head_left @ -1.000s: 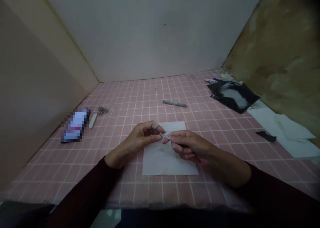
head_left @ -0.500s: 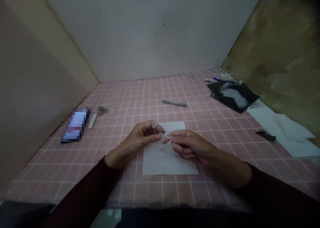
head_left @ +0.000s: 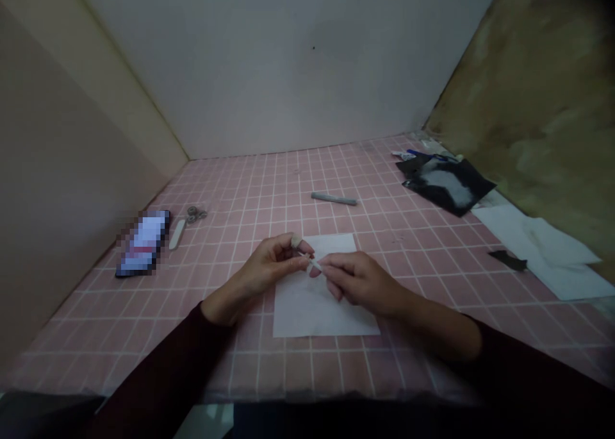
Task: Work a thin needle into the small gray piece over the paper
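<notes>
A small pale scrap (head_left: 313,262), too small to identify, was pinched between the fingertips of the left hand (head_left: 266,269) and the right hand (head_left: 358,280), just above a white paper sheet (head_left: 317,311) on the pink gridded desk (head_left: 120,343). A grey stick (head_left: 334,198) was laid at 12 o'clock, small scissors (head_left: 193,215) at 10 o'clock, and a black sheet (head_left: 446,186) at 2 o'clock.

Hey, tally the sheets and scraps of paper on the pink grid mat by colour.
White: 3 (one sheet under the hands, two overlapping sheets at the right)
Black: 2 (one sheet with a pale smear, one small scrap)
Total: 5
</notes>
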The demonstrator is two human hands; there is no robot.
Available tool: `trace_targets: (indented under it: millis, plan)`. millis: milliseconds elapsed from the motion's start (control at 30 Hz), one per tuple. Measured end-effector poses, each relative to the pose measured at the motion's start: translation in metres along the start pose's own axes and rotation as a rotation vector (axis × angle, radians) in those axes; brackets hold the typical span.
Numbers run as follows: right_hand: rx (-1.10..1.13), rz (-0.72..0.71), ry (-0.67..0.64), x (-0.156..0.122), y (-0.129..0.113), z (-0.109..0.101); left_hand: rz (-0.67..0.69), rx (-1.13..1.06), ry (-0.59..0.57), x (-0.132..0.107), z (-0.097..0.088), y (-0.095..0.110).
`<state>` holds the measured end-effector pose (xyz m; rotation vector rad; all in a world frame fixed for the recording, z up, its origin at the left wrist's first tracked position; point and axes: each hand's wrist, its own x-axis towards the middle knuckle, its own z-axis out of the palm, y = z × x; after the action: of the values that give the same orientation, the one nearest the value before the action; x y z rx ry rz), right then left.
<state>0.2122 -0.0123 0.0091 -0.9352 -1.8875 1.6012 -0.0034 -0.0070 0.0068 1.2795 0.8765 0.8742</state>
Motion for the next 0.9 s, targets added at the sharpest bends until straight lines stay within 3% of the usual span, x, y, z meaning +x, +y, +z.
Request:
trace_targets:
  millis: [100,167,233,367,433,500,633,700,767,900]
  plan:
    - [0.441,0.266,-0.097,0.003,-0.007,-0.007,0.034,-0.015,-0.017,-0.001,0.000,0.001]
    - [0.519,0.313,-0.108,0.003,-0.008,-0.007,0.044,-0.008,0.000,-0.002,0.001,0.002]
    - [0.385,0.236,-0.085,0.001,-0.007,-0.004,0.040,0.003,0.010,-0.002,0.001,0.002]
    - [-0.193,-0.175,0.066,-0.003,0.001,0.005,0.025,0.021,0.056,0.000,-0.001,0.000]
    - [-0.293,-0.250,0.103,-0.003,0.004,0.007,0.002,0.029,0.067,0.001,-0.002,-0.001]
    - [-0.142,-0.134,0.065,-0.001,0.004,0.004,-0.008,0.020,0.034,0.001,-0.002,-0.002]
    - [0.456,0.260,-0.068,0.004,-0.003,-0.004,0.052,0.011,-0.010,0.000,-0.001,0.000]
    - [0.551,0.328,-0.086,0.004,-0.005,-0.006,0.068,0.023,0.002,-0.001,0.000,0.001]
    - [0.416,0.254,-0.076,0.002,-0.004,-0.003,0.059,0.022,0.013,-0.002,0.001,0.002]
    - [-0.225,-0.169,0.071,-0.003,0.005,0.004,0.046,0.005,0.075,0.000,0.000,0.000]
